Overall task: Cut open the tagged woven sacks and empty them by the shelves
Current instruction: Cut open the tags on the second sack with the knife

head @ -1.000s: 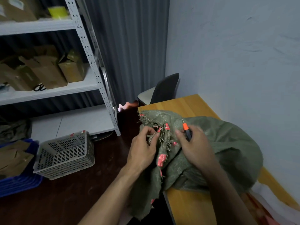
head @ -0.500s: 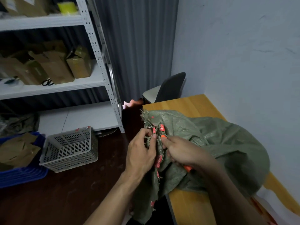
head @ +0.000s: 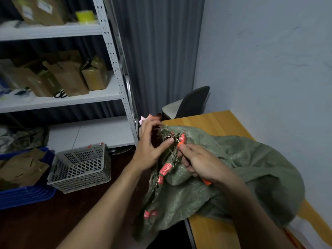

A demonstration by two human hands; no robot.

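Head view: a green woven sack (head: 248,169) lies heaped on the wooden bench (head: 206,121) against the wall, its bunched, frayed mouth hanging over the bench's left edge towards the dark floor. Several red tags (head: 166,168) are tied along that mouth.

The left grip (head: 152,151) is curled round the frayed top of the sack, thumb tip on the loose strands; it is somewhat blurred. The right grip (head: 203,162) is closed on an orange-handled cutter (head: 180,145), whose small blade touches the strands just beside a tag, close to the left thumb.

To the left stand white metal shelves (head: 115,69) holding brown paper bags (head: 70,78). On the floor below are a grey basket (head: 80,166) and, beside it, a blue crate (head: 23,196). 1 dark chair (head: 194,101) sits behind the bench.
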